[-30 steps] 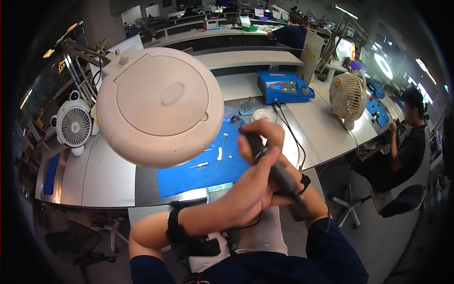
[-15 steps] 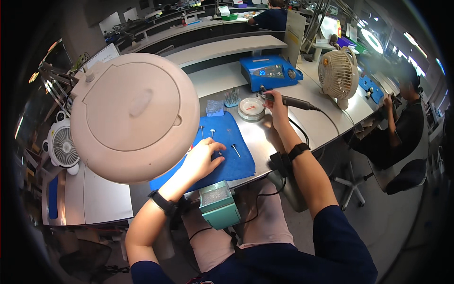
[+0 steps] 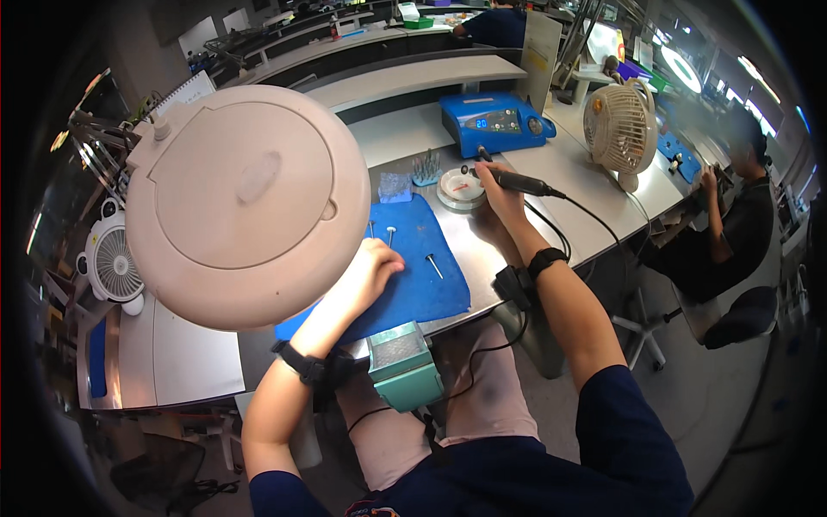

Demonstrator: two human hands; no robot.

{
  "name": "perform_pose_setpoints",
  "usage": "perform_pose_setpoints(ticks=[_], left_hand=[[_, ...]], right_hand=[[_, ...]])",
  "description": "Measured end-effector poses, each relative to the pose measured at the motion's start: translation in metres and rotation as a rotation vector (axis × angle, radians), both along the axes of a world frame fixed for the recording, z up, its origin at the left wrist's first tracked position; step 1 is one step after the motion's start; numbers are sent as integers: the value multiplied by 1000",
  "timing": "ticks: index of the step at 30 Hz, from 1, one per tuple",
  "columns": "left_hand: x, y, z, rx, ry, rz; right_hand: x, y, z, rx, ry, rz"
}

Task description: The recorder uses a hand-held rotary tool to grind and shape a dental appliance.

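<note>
My right hand (image 3: 501,191) grips a black rotary handpiece (image 3: 524,184) with a cable at its back end. Its tip is over or beside a round white dish (image 3: 461,184); I cannot tell whether they touch. My left hand (image 3: 370,269) is above a blue mat (image 3: 422,297), with fingers curled in; whatever they hold, if anything, is hidden. By these fingers lies a small white-headed tool (image 3: 391,233) with a thin shank. Farther right on the mat rests a dark-headed tool (image 3: 434,265). A blue stand (image 3: 425,172) of thin bits stands left of the dish.
A large round magnifier lamp (image 3: 250,207) blocks the left of the bench. Behind the dish is a blue control unit (image 3: 495,125), with a beige fan (image 3: 620,127) to its right. A teal box (image 3: 403,366) sits at the bench's front edge. Another person (image 3: 732,233) sits at right.
My left hand's fingers have curled in, and the hand has drawn slightly back and left over the mat. The right hand keeps its grip on the handpiece near the dish.
</note>
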State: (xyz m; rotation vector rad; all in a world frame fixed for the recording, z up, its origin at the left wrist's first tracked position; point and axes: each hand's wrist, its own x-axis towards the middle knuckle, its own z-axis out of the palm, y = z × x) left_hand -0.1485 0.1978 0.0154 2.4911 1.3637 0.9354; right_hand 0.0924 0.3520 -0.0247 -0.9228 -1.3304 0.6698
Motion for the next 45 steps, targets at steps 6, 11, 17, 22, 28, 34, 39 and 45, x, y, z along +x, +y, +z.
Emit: perform_pose_setpoints(ticks=[6, 11, 17, 22, 28, 34, 39, 45], left_hand=[[-17, -47, 43, -450, -526, 51], [-36, -66, 19, -775, -1093, -191], [-43, -62, -30, -860, -1680, -249], [-40, -63, -34, -863, -1671, -197], [-41, -60, -35, -890, -1721, -58], [-37, -57, -40, -861, -1673, -13], [-36, -56, -40, -876, -1658, -7], [-45, -52, -40, -874, -1634, -114]], right_hand=[[5, 2, 4, -158, 20, 19], [6, 3, 1, -130, -1, -16], [0, 6, -3, 112, -138, -50], [4, 3, -2, 81, -249, -75], [1, -4, 5, 83, -321, -9], [3, -6, 9, 73, -300, 62], [7, -3, 11, 45, -338, 107], [4, 2, 16, -162, 64, 124]])
